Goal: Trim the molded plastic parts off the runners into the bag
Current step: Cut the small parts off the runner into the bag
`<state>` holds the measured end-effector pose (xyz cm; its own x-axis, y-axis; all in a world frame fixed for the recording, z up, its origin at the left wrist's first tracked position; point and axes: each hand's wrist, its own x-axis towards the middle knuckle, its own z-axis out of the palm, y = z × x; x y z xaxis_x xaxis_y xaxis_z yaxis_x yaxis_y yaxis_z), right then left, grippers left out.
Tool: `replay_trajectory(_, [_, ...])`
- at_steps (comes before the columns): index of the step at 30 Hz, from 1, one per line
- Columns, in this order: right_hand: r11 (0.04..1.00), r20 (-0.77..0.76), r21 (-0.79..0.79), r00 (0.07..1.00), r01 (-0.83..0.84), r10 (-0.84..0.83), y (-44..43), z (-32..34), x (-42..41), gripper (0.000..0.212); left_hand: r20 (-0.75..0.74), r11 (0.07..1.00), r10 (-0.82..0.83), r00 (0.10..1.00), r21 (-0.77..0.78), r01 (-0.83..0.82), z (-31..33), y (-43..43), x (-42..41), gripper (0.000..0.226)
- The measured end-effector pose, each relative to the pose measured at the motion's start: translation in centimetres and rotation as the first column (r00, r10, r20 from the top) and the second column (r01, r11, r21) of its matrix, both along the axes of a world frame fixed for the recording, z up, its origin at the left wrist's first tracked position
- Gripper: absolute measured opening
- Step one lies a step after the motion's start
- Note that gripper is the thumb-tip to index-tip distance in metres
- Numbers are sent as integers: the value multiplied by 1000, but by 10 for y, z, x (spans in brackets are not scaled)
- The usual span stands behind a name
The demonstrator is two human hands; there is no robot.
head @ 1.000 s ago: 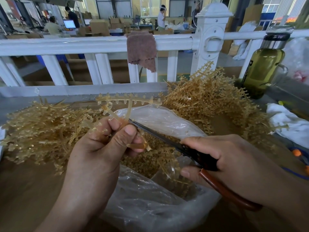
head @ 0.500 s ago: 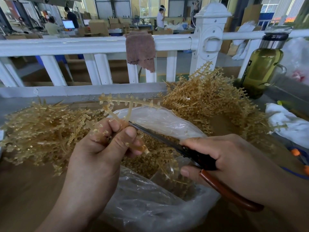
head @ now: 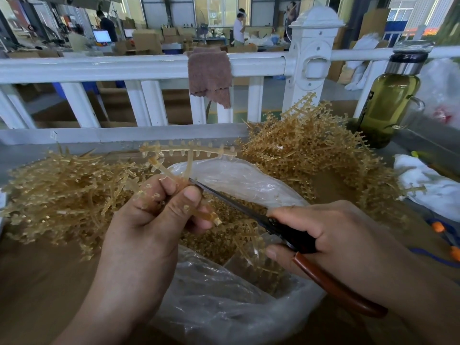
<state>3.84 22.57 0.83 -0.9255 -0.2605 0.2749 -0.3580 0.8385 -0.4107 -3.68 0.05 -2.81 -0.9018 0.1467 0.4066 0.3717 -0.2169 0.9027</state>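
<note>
Amber plastic runner (head: 189, 151): left hand (head: 154, 215) is pinching it over clear bag (head: 224, 307); right hand (head: 331, 235) is gripping scissors (head: 286, 227).

1. No word, brand or number can be read anywhere in the view.
2. The glass bottle (head: 390, 103) at the right of the table bears a dark upright label strip with a pale mark, too small and blurred to read.
3. The lit monitor (head: 101, 36) far behind the railing shows nothing legible.
</note>
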Motion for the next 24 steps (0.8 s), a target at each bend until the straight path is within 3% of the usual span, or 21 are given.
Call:
replay_trajectory(9, [1000, 11, 6, 1000, 9, -9, 1, 1, 1, 26, 22, 1000, 9, 1000, -15, -9, 6, 2, 4, 19])
replay_trajectory(13, [1000, 15, 10, 1000, 17, -18, 1, -4, -2, 30, -21, 986, 136, 990, -95, -138, 8, 6, 11, 35])
replay_trajectory(20, [992, -1, -120, 999, 51, -52, 0, -5, -1, 39, 103, 993, 96, 990, 62, -103, 8, 3, 3, 9])
replay_trajectory(24, [992, 75, -129, 997, -3, 12, -6, -7, -1, 50, 109, 992, 80, 991, 88, -90, 6, 4, 4, 18])
